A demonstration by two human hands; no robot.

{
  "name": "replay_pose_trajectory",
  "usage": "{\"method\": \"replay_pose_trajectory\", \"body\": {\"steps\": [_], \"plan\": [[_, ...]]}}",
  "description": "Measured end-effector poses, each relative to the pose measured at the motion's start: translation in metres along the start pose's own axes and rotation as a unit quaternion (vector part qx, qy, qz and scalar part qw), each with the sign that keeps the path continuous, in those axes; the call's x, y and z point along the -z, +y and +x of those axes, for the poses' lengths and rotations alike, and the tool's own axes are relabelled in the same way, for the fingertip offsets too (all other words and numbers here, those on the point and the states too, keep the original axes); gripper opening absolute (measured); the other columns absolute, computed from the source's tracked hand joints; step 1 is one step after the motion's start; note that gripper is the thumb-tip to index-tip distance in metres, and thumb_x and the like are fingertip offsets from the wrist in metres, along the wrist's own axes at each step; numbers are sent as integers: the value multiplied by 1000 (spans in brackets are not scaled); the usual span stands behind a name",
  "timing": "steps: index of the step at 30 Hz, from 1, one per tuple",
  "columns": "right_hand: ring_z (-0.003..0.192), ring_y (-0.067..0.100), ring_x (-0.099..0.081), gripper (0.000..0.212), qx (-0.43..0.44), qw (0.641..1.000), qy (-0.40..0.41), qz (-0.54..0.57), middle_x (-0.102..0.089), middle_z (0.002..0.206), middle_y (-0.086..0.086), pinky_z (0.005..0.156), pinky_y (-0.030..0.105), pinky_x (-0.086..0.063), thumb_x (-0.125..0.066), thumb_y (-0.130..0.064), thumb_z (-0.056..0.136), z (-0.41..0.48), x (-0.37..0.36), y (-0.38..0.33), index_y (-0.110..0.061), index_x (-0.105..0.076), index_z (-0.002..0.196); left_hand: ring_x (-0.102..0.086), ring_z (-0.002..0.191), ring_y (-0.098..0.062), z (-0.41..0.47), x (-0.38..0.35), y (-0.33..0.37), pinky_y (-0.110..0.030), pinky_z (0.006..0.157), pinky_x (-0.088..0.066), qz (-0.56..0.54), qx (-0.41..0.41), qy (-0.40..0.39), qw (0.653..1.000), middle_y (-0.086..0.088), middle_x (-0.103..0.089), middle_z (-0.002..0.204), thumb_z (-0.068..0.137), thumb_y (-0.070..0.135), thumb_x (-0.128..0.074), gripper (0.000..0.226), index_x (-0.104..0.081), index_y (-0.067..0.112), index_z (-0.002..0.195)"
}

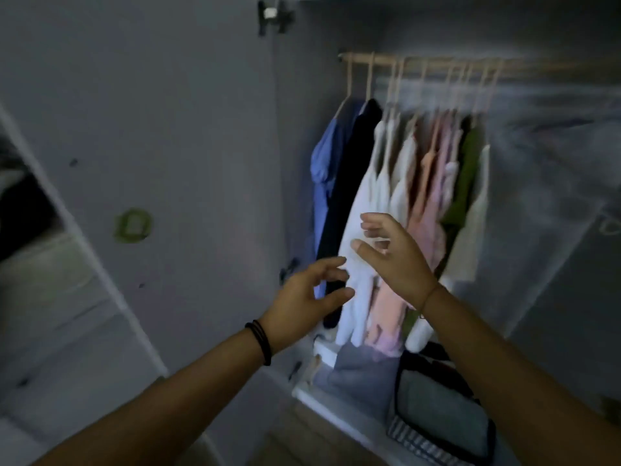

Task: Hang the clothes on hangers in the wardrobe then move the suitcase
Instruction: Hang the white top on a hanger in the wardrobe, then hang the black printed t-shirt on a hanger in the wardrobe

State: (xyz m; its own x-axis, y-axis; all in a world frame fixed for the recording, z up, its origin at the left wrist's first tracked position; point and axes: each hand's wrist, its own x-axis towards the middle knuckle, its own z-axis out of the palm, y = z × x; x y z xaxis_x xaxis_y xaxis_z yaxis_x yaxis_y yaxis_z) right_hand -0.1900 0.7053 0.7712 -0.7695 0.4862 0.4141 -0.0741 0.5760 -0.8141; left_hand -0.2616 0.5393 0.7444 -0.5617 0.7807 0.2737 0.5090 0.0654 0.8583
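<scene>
The wardrobe stands open with a wooden rail (437, 62) across its top. Several garments hang from it on pale hangers: a blue one (324, 166), a black one (349, 176), white ones (363, 210), pink ones (430, 210), a green one (465, 183) and a cream one (470, 237). My left hand (302, 301) is in front of the lower part of the black and white garments, fingers apart and empty. My right hand (393, 253) is raised before the white and pink garments, fingers spread, holding nothing. No suitcase is in view. The picture is blurred.
The open wardrobe door (151, 146) fills the left, with a green round mark (132, 225) on it. On the wardrobe floor lie folded grey cloth (363, 375) and a dark-edged grey bag (443, 418) with striped fabric beside it. Pale furniture (50, 297) stands at the far left.
</scene>
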Motion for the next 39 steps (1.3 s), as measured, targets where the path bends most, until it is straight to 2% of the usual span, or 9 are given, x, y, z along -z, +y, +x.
{"method": "replay_pose_trajectory", "body": {"steps": [7,12,15,18,21,26,33,37,39], "plan": [[102,16,-58,37,-40,980,-191,28,-60,111,4,90,16,-43,-68,-18,85,-112,-111,1,-11,-55,119,-57,100,7,-173,16,-31,-3,86,-36,30,132,54,989,18,-63,104,84,26,-69,38,-52,32,118],[96,14,-60,34,-54,954,-291,44,-60,107,-1,89,24,-46,-68,-19,85,-187,-189,-22,-11,-57,117,-63,101,-5,-296,38,-59,-22,90,-47,-11,251,131,959,10,-66,104,77,36,-74,40,-56,35,112],[97,11,-59,34,-53,933,-354,44,-59,108,-4,89,23,-45,-67,-21,86,-230,-234,-36,-15,-57,118,-61,87,10,-362,50,-75,-9,77,-46,-7,316,165,935,6,-67,105,82,21,-72,37,-58,24,116],[98,11,-59,34,-68,915,-396,41,-60,109,-3,88,23,-45,-66,-23,86,-275,-281,-35,-16,-58,118,-61,103,-3,-427,58,-106,-17,89,-46,39,359,185,914,8,-66,109,82,29,-71,42,-58,23,121],[96,11,-60,32,-96,903,-417,44,-61,105,-4,86,23,-45,-67,-21,85,-329,-334,-19,-16,-59,116,-55,107,-1,-491,58,-147,-8,89,-40,40,421,182,888,12,-62,111,85,32,-68,44,-54,25,126],[93,4,-57,27,-163,875,-452,55,-57,98,-13,86,24,-47,-68,-16,85,-440,-430,59,-21,-56,109,-51,109,-1,-594,28,-249,-15,92,-37,24,505,170,846,13,-59,115,86,37,-64,46,-50,27,129],[107,14,-56,37,-220,858,-464,10,-60,116,4,88,23,-42,-69,-22,84,-556,-533,213,-10,-57,117,-57,103,-8,-686,-52,-421,-12,83,-38,-47,572,237,784,7,-61,107,84,33,-69,42,-57,21,123],[118,17,-53,47,-215,848,-483,-31,-56,127,7,97,27,-42,-70,-26,84,-600,-587,314,-8,-53,124,-59,98,-7,-720,-105,-532,-4,72,-40,-88,595,258,756,5,-63,108,84,32,-69,43,-57,18,122],[126,19,-47,58,-199,836,-508,-61,-48,138,8,101,28,-39,-68,-29,85,-617,-613,359,-8,-45,134,-58,99,-7,-732,-125,-584,-7,75,-42,-128,607,273,735,2,-63,114,85,31,-68,47,-54,14,126]]}}
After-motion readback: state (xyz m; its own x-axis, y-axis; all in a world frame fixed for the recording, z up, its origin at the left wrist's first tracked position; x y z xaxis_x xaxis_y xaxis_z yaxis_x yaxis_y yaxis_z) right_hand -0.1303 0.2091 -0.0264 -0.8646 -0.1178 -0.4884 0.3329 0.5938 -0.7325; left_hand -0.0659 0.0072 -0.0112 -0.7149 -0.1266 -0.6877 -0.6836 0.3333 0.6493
